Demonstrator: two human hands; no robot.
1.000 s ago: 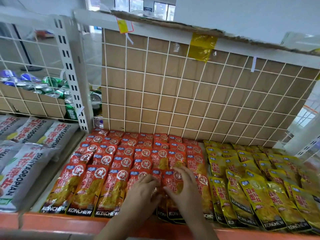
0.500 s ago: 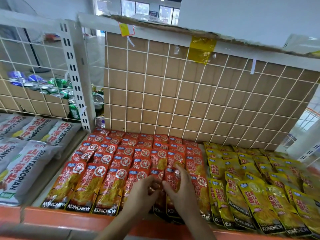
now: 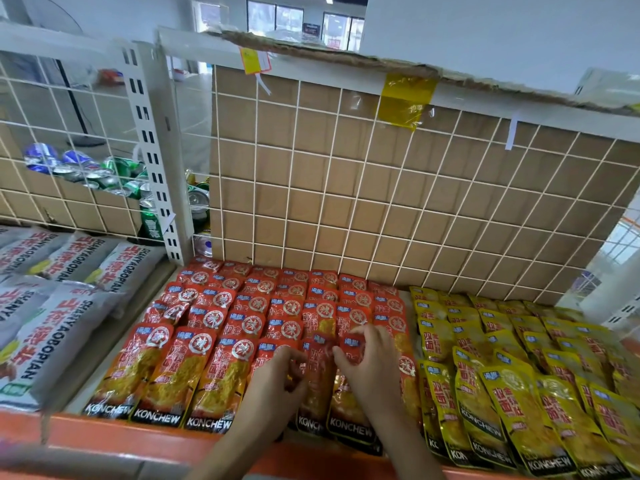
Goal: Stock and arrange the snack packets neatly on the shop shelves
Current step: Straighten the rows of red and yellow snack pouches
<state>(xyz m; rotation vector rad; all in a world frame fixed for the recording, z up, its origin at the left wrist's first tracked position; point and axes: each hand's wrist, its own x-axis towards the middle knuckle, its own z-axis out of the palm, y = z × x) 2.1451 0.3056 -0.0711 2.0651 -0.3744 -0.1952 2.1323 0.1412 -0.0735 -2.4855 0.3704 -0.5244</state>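
Pinching neighbouring red packets (image 3: pixel 317 386), left grip (image 3: pixel 277 382) and right grip (image 3: pixel 375 372) lie on them.

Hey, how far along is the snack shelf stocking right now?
Mostly done: red packets fill rows back to the wire grid, with yellow packets laid alongside. In hand: the left hand and right hand grip the middle front red packets, which overlap. Left: squaring those, and perhaps the slanted yellow front row.
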